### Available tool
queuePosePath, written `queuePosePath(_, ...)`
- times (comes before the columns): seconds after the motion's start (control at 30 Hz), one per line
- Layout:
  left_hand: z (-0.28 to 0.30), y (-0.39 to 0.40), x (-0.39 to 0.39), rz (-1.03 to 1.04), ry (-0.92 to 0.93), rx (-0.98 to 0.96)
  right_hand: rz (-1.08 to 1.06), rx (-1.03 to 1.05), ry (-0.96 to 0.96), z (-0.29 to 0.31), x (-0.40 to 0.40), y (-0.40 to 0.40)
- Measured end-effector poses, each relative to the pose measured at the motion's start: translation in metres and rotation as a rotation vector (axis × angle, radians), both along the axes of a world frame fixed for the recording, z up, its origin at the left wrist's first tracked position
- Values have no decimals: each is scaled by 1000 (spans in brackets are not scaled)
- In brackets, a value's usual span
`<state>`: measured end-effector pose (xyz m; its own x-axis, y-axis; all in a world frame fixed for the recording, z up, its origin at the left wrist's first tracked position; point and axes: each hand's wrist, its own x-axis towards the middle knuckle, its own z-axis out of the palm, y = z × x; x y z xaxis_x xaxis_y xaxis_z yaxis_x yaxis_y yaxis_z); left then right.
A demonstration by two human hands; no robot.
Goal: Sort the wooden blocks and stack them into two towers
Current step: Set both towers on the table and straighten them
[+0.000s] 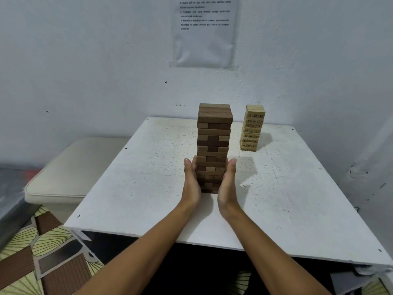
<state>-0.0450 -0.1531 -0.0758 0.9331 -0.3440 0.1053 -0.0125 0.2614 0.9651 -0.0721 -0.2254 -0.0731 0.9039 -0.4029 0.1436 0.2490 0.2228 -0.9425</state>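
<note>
A white table (148, 177) stood against a white wall. The dark tower (213, 145) rose at the table's middle, with the pale numbered tower (252, 127) behind it to the right, apart. The left hand (191, 182) and right hand (228, 184) pressed flat, fingers straight, against opposite sides of the dark tower's lower half.

A white worktop in a room corner, with surroundings

A speckled white worktop (287, 188) is set against a white wall (85, 60), on which a printed sheet (204, 33) in a plastic sleeve is hung. A cream cushioned seat (70, 167) is seen beside the worktop, and a leaf-patterned floor covering (42, 252) is laid below it.
</note>
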Motion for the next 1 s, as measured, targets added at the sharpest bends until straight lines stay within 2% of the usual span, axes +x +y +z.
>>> queuePosePath(0.27,3,4,0,-38,37,-17,1,12,-1,2,-2,-2)
queuePosePath(0.4,7,9,12,32,44,44,-53,28,39,7,3,-7)
queuePosePath(0.5,21,8,19,73,48,18,-81,8,30,16,9,-9)
queuePosePath(0.73,47,-3,9,40,-55,12,-49,-20,-97,35,7,-4)
queuePosePath(1.0,51,-3,5,38,-43,39,-70,-68,-66,41,5,0)
